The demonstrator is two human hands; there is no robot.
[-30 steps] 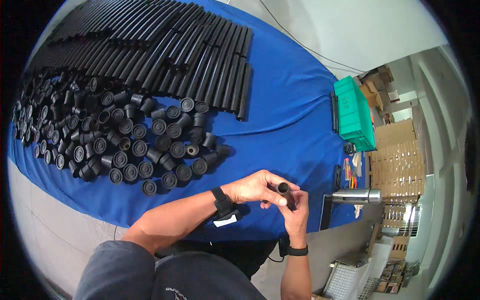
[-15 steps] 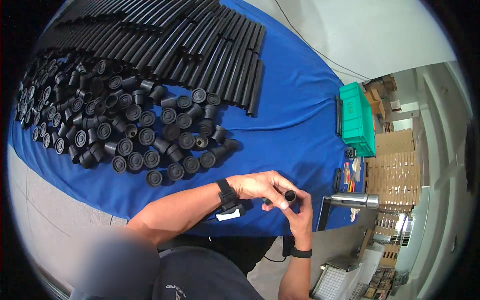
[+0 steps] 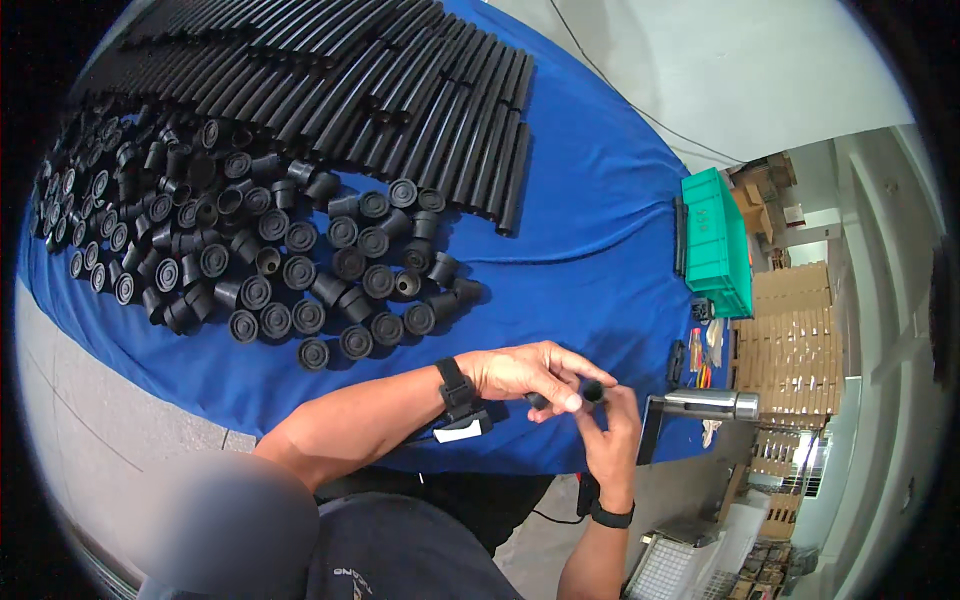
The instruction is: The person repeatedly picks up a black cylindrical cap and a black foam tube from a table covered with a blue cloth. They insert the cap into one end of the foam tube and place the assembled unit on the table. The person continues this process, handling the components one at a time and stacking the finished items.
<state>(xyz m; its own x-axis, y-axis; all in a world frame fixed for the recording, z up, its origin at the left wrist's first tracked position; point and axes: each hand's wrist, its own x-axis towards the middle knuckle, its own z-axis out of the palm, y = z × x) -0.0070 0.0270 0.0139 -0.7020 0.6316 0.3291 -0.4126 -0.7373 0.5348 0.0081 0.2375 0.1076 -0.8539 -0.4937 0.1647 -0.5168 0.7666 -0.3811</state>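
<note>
One left hand (image 3: 520,375) holds one dark piece (image 3: 537,401), one right hand (image 3: 611,440) one tube (image 3: 594,392).

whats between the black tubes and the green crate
In the head view, creased blue cloth, plus a narrow black object beside the green crate.

Soft light glints on the metal cylinder (image 3: 710,404); edges bend, corners black.
</note>
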